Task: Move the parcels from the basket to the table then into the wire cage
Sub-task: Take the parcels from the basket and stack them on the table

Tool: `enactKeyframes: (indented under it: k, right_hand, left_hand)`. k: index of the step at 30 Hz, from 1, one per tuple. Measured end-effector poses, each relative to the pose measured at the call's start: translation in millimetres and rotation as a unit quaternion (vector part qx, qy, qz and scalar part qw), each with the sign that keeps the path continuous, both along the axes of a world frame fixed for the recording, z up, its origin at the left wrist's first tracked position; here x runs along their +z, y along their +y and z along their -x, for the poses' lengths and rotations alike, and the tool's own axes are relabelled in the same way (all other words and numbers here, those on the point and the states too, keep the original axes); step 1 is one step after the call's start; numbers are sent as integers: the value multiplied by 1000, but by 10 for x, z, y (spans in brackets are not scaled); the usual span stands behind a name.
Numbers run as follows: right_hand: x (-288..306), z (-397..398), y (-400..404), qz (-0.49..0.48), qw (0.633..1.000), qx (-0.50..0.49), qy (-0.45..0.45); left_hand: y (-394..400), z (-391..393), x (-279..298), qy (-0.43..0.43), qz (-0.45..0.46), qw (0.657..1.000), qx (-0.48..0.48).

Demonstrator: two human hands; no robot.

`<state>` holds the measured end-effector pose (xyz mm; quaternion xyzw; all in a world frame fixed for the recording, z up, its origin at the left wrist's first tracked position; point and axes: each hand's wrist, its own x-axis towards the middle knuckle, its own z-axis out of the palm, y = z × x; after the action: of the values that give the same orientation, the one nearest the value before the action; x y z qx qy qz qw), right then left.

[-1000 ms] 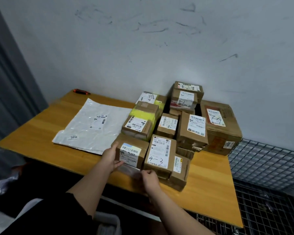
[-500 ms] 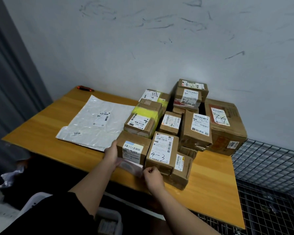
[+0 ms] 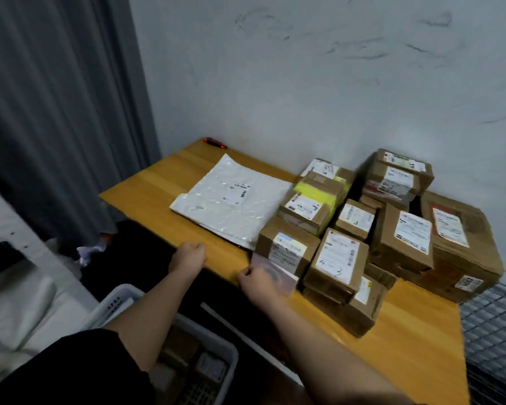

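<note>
Fingers of our right hand (image 3: 257, 280) pinch a pinkish flat parcel (image 3: 278, 273) at the table (image 3: 406, 331) edge; left hand (image 3: 189, 255) curled, empty.

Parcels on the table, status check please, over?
Left hand curled at table edge, grip empty. Right hand on thin pink parcel. Boxes piled alongside; basket below.

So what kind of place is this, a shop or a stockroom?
Probably a parcel sorting or pickup room: labelled brown cardboard boxes are piled on a wooden table beside a flat white plastic mailer, with a grey wire cage alongside and a white plastic basket below.
</note>
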<state>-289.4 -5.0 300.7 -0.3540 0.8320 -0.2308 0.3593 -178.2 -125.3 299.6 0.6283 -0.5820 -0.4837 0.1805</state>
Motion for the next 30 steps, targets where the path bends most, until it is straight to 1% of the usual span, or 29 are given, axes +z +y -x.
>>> enactKeyframes:
  k: [3, 7, 10, 13, 17, 20, 22, 25, 28, 30]
  right_hand:
    - [-28, -384, -286, -2, 996, 85, 37]
    - [-318, -836, -555, -34, 981, 179, 63]
    - [-676, -1101, -723, -81, 957, 259, 99]
    - [-1174, -1263, -875, -113, 926, 333, 140]
    - [-2200, -1394, -1073, -139, 887, 404, 175]
    - [-3179, -1439, -1125, -157, 867, 440, 175]
    - [-3759, -1444, -1126, -154, 869, 438, 172]
    - [-4670, -1445, -1136, -164, 879, 420, 156]
    - [-5357, -1414, -1205, -148, 862, 449, 183]
    - [-5711, -1393, -1238, -131, 851, 456, 225]
  left_hand:
    - [-93, -694, -86, -53, -3, 998, -19]
    - [-43, -1559, -379, -129, -20, 991, -20]
    - [68, -2000, -746, -147, -53, 988, 2]
    - [200, -2220, -1196, -160, -80, 984, 19]
    - [305, -2233, -2145, -155, -148, 976, 44]
    - [371, -2117, -3103, -149, -180, 971, 47]
    - [390, -2001, -3671, -153, -185, 970, 28]
    - [394, -1796, -4536, -149, -171, 974, -2]
    - [302, -1681, -5287, -139, -172, 975, -18]
    - [216, -1597, -5742, -91, -178, 980, 21]
